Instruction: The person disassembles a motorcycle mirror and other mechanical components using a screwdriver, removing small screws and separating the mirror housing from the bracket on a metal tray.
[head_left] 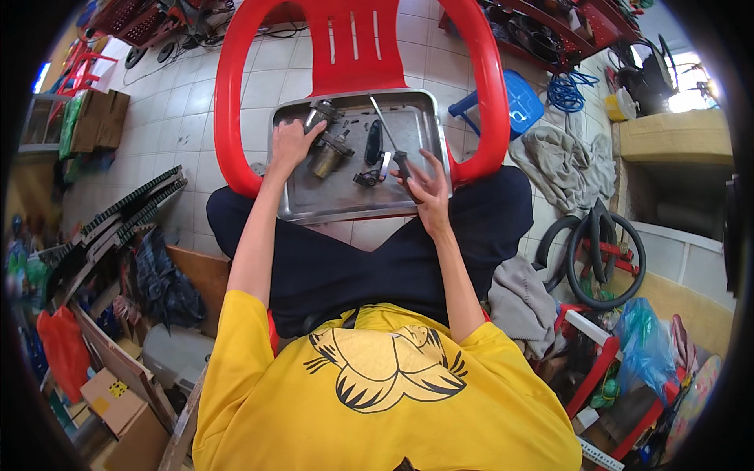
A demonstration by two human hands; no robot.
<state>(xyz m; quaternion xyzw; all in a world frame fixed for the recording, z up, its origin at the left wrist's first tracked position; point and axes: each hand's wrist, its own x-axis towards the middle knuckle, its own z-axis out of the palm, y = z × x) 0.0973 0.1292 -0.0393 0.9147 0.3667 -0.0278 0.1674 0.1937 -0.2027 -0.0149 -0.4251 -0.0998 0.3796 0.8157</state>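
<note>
A metal tray [310,202] lies on the seat of a red plastic chair in front of my knees. My left hand [292,145] is closed around a silver cylindrical metal part [317,115] at the tray's left; some fingers are hidden. Just below it lies a brownish metal motor-like part [331,155]. My right hand [429,192] holds a screwdriver [402,162] by its dark handle, its shaft slanting up and left across the tray. Between the hands sit a black elongated piece [373,143] and a small dark bracket-like part [367,178]. Several tiny pieces are scattered near the tray's far side.
The red chair [228,102] has armrests curving around both sides of the tray. A blue plastic stool [518,102] stands beyond it at the right, near a coiled blue hose [571,92]. Grey cloth [567,166] and black tyres [605,259] lie at my right; boxes and boards crowd the left.
</note>
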